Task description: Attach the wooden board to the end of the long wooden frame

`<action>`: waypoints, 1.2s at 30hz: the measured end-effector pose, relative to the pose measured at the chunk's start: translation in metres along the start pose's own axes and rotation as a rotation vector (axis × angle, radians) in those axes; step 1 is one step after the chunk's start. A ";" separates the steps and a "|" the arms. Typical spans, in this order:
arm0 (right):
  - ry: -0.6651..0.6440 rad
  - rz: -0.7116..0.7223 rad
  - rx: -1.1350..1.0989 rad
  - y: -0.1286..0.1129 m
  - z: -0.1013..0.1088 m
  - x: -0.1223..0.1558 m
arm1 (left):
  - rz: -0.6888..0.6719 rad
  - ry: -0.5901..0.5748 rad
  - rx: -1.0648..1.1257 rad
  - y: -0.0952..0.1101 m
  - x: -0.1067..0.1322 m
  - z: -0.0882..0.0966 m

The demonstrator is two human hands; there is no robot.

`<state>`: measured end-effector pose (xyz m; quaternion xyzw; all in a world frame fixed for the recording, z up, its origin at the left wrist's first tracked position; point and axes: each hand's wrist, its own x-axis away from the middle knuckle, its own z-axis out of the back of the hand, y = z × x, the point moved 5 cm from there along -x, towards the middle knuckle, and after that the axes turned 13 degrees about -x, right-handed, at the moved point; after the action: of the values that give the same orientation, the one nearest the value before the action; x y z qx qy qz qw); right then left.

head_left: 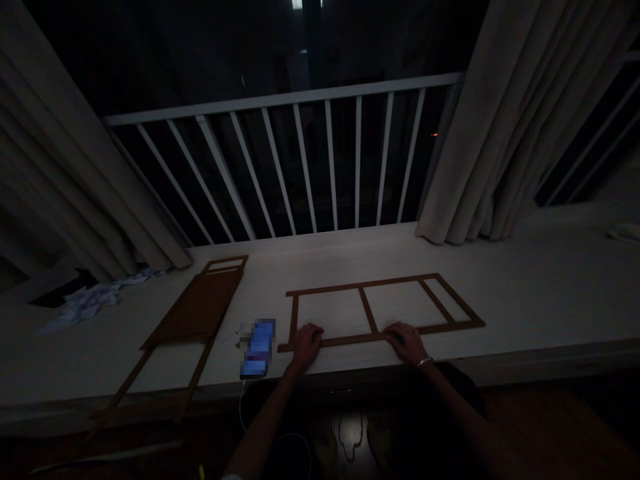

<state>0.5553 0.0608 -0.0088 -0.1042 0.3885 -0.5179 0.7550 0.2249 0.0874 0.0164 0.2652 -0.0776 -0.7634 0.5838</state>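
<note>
A flat brown wooden frame point(373, 313) with several open panels lies on the pale window ledge point(525, 287). My left hand point(306, 341) rests on the near rail of the frame by its left corner, fingers curled down onto the wood. Over the same rail near the middle crossbar sits my right hand point(405, 340), fingers bent and pressing on it; a bracelet circles that wrist. Left of the frame lies a second brown wooden piece point(193, 313), a solid panel with long legs that overhang the ledge edge.
A lit phone point(259, 348) with a white cable lies between the two wooden pieces. Crumpled paper point(93, 300) sits at the far left. Behind the ledge stands a white railing point(300, 167), with curtains point(500, 133) on both sides. My feet show on the dark floor below.
</note>
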 end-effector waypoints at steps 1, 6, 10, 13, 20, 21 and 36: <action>-0.003 -0.002 -0.002 -0.001 0.000 0.000 | -0.007 -0.003 -0.006 0.001 0.001 0.000; -0.012 -0.002 -0.023 -0.002 0.001 -0.001 | -0.021 -0.003 -0.027 0.003 0.002 -0.001; -0.014 0.010 -0.034 0.000 0.001 -0.001 | -0.022 0.005 -0.030 0.003 0.001 -0.001; -0.017 0.011 -0.032 0.000 0.000 -0.001 | -0.014 0.015 -0.027 0.002 0.000 -0.001; -0.012 -0.007 -0.011 -0.003 0.002 -0.001 | 0.053 0.042 -0.028 -0.005 -0.006 -0.006; -0.011 -0.008 -0.010 -0.003 0.003 -0.001 | 0.066 0.046 -0.033 -0.006 -0.007 -0.007; -0.012 -0.001 -0.002 -0.004 0.003 -0.001 | 0.087 0.034 -0.098 -0.012 -0.014 -0.003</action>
<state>0.5547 0.0589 -0.0039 -0.1084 0.3845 -0.5172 0.7569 0.2187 0.1049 0.0128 0.2455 -0.0418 -0.7355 0.6301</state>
